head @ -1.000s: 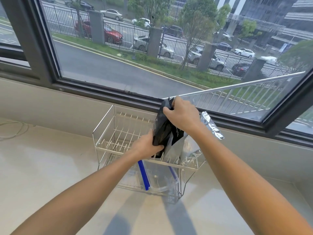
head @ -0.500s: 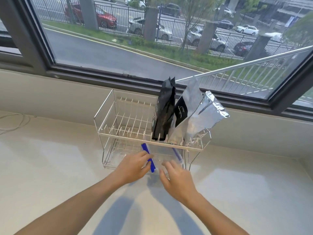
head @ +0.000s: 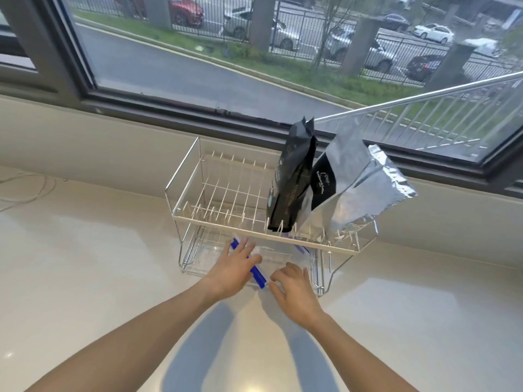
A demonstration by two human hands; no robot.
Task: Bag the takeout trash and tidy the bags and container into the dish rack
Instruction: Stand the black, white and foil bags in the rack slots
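A two-tier wire dish rack (head: 226,219) stands on the pale counter below the window. On the right of its upper tier a black bag (head: 293,179) stands upright, and beside it a silver foil bag (head: 359,190) leans to the right. A clear plastic container with blue clips (head: 256,271) sits in the lower tier. My left hand (head: 233,271) rests on the container's left side over a blue clip. My right hand (head: 294,287) touches its front right edge with fingers curled. How firmly either hand grips is unclear.
The counter (head: 85,278) stretches left and right of the rack. A thin white cable (head: 25,190) lies at the far left. A low wall and a dark window frame (head: 169,106) run close behind the rack.
Both hands let go of the black bag on the upper tier and dropped to the clear container in the lower tier. The black bag now stands on its own.
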